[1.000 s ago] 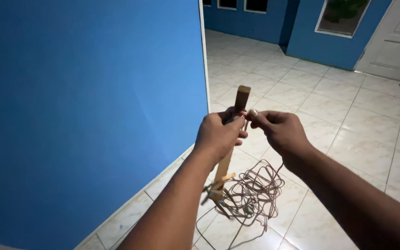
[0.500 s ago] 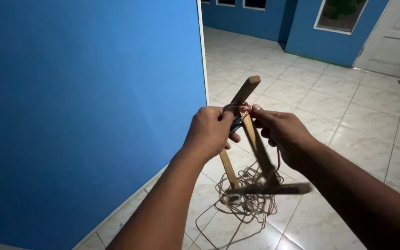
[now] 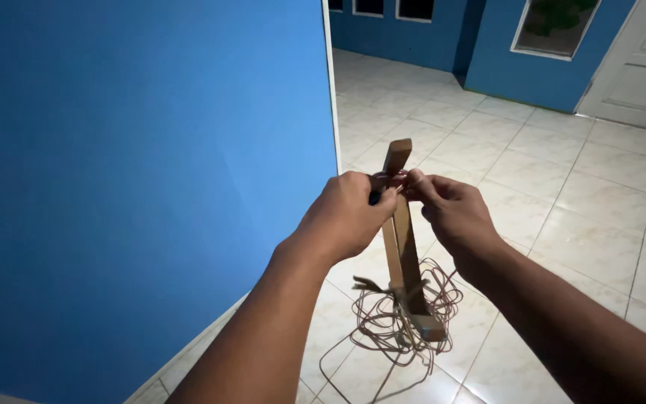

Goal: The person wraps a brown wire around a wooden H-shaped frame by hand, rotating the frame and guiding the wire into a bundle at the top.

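My left hand [image 3: 349,213] grips a wooden frame of thin sticks [image 3: 400,232] near its upper end, holding it upright in front of me. My right hand [image 3: 450,209] pinches a thin reddish cord [image 3: 396,178] against the stick just below its top. The cord runs down behind my right wrist to a loose tangle of cord [image 3: 401,314] on the tiled floor. The frame's lower end, with a short cross piece, hangs blurred above that tangle.
A blue wall [image 3: 143,187] fills the left half, its white corner edge close to my left hand. White floor tiles [image 3: 562,194] stretch right and back to further blue walls, a window [image 3: 555,26] and a white door [image 3: 637,60].
The wooden frame has been turning in my hands: single upright stick, then splayed wide, now narrow and near upright again. Both hands stayed at the top with the cord.
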